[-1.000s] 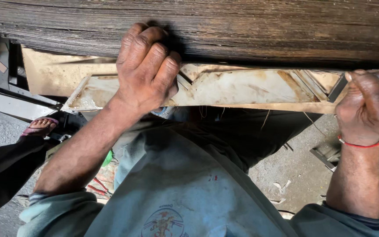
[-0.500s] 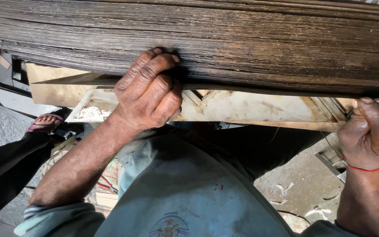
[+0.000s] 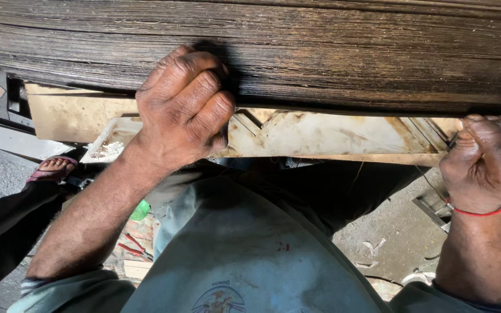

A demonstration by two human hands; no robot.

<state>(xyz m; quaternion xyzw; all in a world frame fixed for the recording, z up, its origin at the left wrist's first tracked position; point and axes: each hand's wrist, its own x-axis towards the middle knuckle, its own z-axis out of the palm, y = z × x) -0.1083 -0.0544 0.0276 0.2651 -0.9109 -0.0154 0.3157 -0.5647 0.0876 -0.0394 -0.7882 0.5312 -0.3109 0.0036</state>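
Observation:
A thick stack of thin brown sheets (image 3: pixel 331 58) fills the top of the head view, its layered edge facing me. My left hand (image 3: pixel 184 107) is curled over the stack's lower edge, left of centre, fingers pressed against the sheets. My right hand (image 3: pixel 488 162), with a red thread at the wrist, grips the same lower edge at the far right; its fingertips are partly cut off by the frame. Below the stack lies a pale, worn wooden support (image 3: pixel 331 136) with notched pieces.
Someone's foot in a pink sandal (image 3: pixel 53 168) rests on the grey floor at the left, beside a dark trouser leg. Scraps, a green object (image 3: pixel 140 210) and red bits litter the floor. A metal piece (image 3: pixel 430 208) lies at the right.
The view has dropped closer to the stack. My left hand has slid a little along the stack's lower edge, and my right hand has closed more firmly on the edge.

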